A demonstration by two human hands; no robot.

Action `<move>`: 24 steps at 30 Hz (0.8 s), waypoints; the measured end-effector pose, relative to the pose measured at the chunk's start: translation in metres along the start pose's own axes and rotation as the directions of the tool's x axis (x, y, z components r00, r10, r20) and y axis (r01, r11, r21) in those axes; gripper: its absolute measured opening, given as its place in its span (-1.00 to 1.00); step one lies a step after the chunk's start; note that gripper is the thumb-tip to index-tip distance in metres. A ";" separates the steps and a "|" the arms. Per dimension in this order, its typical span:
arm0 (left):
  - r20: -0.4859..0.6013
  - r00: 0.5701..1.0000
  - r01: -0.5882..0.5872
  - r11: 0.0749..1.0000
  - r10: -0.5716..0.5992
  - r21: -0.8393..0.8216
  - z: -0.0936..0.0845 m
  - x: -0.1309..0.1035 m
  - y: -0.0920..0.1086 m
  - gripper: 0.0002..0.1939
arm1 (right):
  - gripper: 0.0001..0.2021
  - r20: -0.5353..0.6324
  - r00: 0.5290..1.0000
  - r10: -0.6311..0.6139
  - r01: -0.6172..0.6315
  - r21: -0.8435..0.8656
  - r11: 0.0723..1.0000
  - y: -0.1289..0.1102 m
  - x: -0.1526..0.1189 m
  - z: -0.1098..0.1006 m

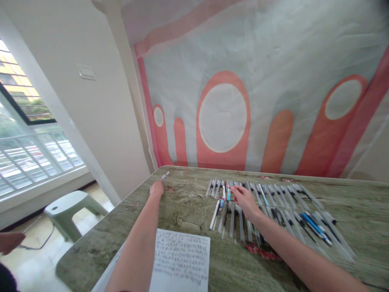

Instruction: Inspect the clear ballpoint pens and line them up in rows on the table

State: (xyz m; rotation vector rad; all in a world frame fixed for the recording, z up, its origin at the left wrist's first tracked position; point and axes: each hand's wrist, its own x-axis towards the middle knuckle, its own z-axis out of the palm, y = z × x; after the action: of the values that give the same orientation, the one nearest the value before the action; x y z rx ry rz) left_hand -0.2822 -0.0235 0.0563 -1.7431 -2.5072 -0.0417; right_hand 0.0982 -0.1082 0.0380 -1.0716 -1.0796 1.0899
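Note:
At the table's far left, my left hand (157,188) is closed around a slim white pen (165,175), whose end sticks out past the fingers. My right hand (245,200) reaches over the back row of pens, thumb and fingertips pinched at a light-blue and white pen (229,194). Whether that pen is lifted off the table cannot be made out. Many clear and white pens lie side by side in two rows, among them a white pen (214,215) at the front row's left end and a blue pen (313,224) on the right.
Sheets of handwritten paper (182,259) lie at the near edge of the wood-patterned table (182,215), partly under my left forearm. A pale green stool (73,202) stands on the floor at left. Another person's hand (12,242) shows at the left edge, near a cable.

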 end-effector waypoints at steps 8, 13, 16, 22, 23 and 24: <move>-0.051 0.990 -0.134 0.989 0.131 -0.059 0.006 -0.030 0.045 -0.67 | -0.68 0.004 1.000 0.004 -0.004 0.008 1.000 0.000 0.003 0.000; -0.058 0.967 -0.253 0.964 0.249 -0.077 0.005 -0.059 0.083 -0.71 | -0.68 0.002 1.000 0.008 -0.008 0.018 1.000 -0.001 0.005 -0.003; -0.050 0.962 -0.271 0.959 0.267 -0.081 0.001 -0.068 0.094 -0.70 | -0.67 -0.007 1.000 0.010 -0.009 0.032 0.999 -0.003 0.005 -0.004; -0.064 0.954 -0.297 0.951 0.293 -0.079 -0.003 -0.075 0.099 -0.70 | -0.68 -0.013 1.000 0.006 -0.005 0.052 0.999 -0.005 0.006 -0.005; -0.084 0.952 -0.301 0.950 0.295 -0.079 -0.003 -0.074 0.100 -0.69 | -0.67 -0.014 1.000 0.004 -0.003 0.050 0.999 -0.005 0.006 -0.005; -0.111 0.950 -0.300 0.951 0.291 -0.077 -0.003 -0.074 0.101 -0.68 | -0.67 -0.017 1.000 0.003 -0.002 0.047 0.999 -0.004 0.006 -0.005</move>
State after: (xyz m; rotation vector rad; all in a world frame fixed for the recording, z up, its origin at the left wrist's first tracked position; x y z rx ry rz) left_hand -0.1618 -0.0576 0.0501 -2.0796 -2.1829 -0.2215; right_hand 0.1050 -0.1031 0.0423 -1.0436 -1.0352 1.1011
